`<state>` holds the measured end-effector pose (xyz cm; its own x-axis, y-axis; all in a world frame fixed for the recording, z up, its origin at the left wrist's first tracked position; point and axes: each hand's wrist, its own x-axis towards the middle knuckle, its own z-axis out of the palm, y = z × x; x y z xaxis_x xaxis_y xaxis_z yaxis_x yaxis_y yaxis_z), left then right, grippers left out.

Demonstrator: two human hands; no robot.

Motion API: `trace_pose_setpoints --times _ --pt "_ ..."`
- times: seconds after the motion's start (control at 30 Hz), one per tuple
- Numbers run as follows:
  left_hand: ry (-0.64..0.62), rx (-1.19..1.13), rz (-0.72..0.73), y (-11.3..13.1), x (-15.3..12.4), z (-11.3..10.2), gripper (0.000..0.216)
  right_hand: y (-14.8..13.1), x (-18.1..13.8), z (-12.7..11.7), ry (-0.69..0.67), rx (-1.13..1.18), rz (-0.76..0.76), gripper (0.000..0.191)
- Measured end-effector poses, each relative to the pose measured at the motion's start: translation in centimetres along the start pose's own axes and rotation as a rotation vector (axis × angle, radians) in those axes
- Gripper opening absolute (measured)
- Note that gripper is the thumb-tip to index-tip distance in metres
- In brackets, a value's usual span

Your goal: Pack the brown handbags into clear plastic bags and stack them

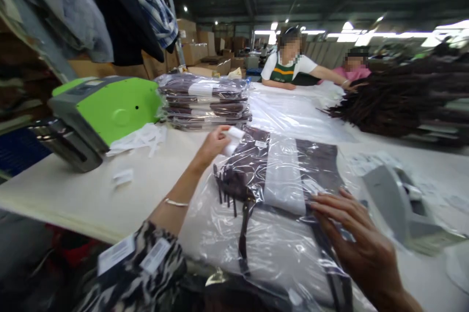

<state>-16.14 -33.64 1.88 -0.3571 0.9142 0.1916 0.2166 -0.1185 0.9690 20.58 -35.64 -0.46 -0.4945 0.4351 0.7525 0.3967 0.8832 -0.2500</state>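
Observation:
A folded dark brown garment [317, 158] lies in a clear plastic bag in front of me, with a broad white band [282, 165] across its middle. Dark straps hang from its near edge under the plastic. My left hand [213, 146] pinches a small white paper slip [233, 140] beside the garment's far left corner. Flat fingers of my right hand [357, 231] rest on the bag's right side, holding nothing. A small white label [261, 144] shows at the garment's upper left. White printed labels [156, 256] sit on my left sleeve.
Bagged garments [205, 101] are stacked behind my left hand. At left stand a green machine [124, 106], a metal flask [69, 143] and white strips [141, 138]. A grey dispenser [388, 199] is at right. Across the table, a person in an apron [284, 72] reaches toward dark garments [410, 97].

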Motion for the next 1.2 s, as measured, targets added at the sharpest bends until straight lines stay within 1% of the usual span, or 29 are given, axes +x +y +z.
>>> trace_pose_setpoints --times 0.03,0.1,0.13,0.17,0.2,0.23,0.27,0.3,0.33,0.37,0.43,0.5,0.53,0.57,0.6,0.63,0.67,0.7,0.77,0.87,0.93,1.03,1.07,1.13,1.2 --pt "0.07 0.14 -0.031 -0.6 -0.7 -2.9 0.055 1.6 -0.8 -1.1 0.031 -0.048 0.106 0.015" --pt "0.153 0.524 -0.156 -2.1 -2.5 -8.5 0.054 4.5 -2.8 -3.0 0.066 -0.158 0.306 0.025" --pt "0.169 0.752 -0.214 -2.9 -3.6 -11.0 0.05 5.7 -3.8 -3.6 0.066 -0.206 0.379 0.031" --pt "0.197 0.971 -0.228 -3.7 -4.7 -13.0 0.049 6.8 -4.6 -3.9 0.056 -0.24 0.423 0.036" --pt "0.271 1.163 -0.202 -4.5 -5.6 -14.5 0.05 7.6 -5.1 -3.8 0.044 -0.259 0.435 0.04" --pt "0.328 1.311 -0.165 -5.1 -6.4 -15.4 0.052 8.2 -5.4 -3.5 0.03 -0.268 0.423 0.042" --pt "0.361 1.385 -0.14 -5.5 -6.8 -15.5 0.051 8.5 -5.3 -2.8 0.007 -0.271 0.394 0.045" --pt "0.384 1.417 -0.089 -5.7 -6.8 -14.9 0.05 8.4 -4.8 -2.0 -0.027 -0.274 0.36 0.047" --pt "0.382 1.417 -0.021 -5.7 -6.5 -13.6 0.05 8.2 -4.1 -0.9 -0.071 -0.281 0.323 0.049" --pt "0.356 1.392 0.063 -5.6 -5.9 -11.6 0.05 7.7 -3.2 0.2 -0.126 -0.294 0.291 0.051" --pt "0.252 1.321 0.264 -5.2 -4.3 -6.5 0.051 6.6 -1.2 2.6 -0.256 -0.318 0.251 0.058" --pt "0.103 1.267 0.421 -5.1 -3.0 -1.0 0.056 5.6 0.1 4.6 -0.386 -0.326 0.245 0.065" --pt "0.015 1.26 0.459 -5.4 -2.6 1.4 0.058 5.3 0.3 5.3 -0.455 -0.322 0.259 0.067" --pt "-0.079 1.264 0.467 -6.0 -2.4 3.4 0.06 5.0 0.3 5.9 -0.526 -0.311 0.286 0.07" --pt "-0.173 1.276 0.452 -6.8 -2.4 5.0 0.061 4.9 0.0 6.4 -0.594 -0.292 0.322 0.072" --pt "-0.258 1.288 0.424 -7.7 -2.5 6.1 0.061 4.8 -0.4 6.7 -0.65 -0.268 0.364 0.073" --pt "-0.324 1.295 0.392 -8.7 -2.6 6.7 0.06 4.7 -0.8 6.9 -0.689 -0.242 0.407 0.074" --pt "-0.369 1.295 0.364 -9.6 -2.8 6.9 0.059 4.6 -1.2 6.9 -0.714 -0.215 0.443 0.076" --pt "-0.403 1.267 0.34 -10.9 -3.0 6.7 0.058 4.6 -1.7 6.8 -0.736 -0.161 0.494 0.078" --pt "-0.378 1.163 0.327 -11.5 -3.0 5.4 0.058 4.8 -1.2 5.9 -0.786 -0.05 0.568 0.078" --pt "-0.279 1.087 0.304 -11.3 -2.9 4.2 0.058 5.4 -0.5 5.0 -0.79 0.016 0.621 0.078" --pt "-0.075 0.975 0.236 -11.3 -2.7 1.8 0.067 6.5 0.8 3.6 -0.716 0.011 0.647 0.079" --pt "-0.027 0.923 0.184 -11.4 -2.7 0.9 0.072 6.8 1.2 3.4 -0.687 -0.014 0.642 0.079" --pt "0.035 0.784 0.013 -11.9 -2.8 -0.8 0.083 7.3 1.9 3.5 -0.637 -0.057 0.618 0.08" --pt "0.074 0.613 -0.172 -12.5 -3.2 -2.2 0.092 7.5 2.0 4.3 -0.598 -0.077 0.586 0.08"
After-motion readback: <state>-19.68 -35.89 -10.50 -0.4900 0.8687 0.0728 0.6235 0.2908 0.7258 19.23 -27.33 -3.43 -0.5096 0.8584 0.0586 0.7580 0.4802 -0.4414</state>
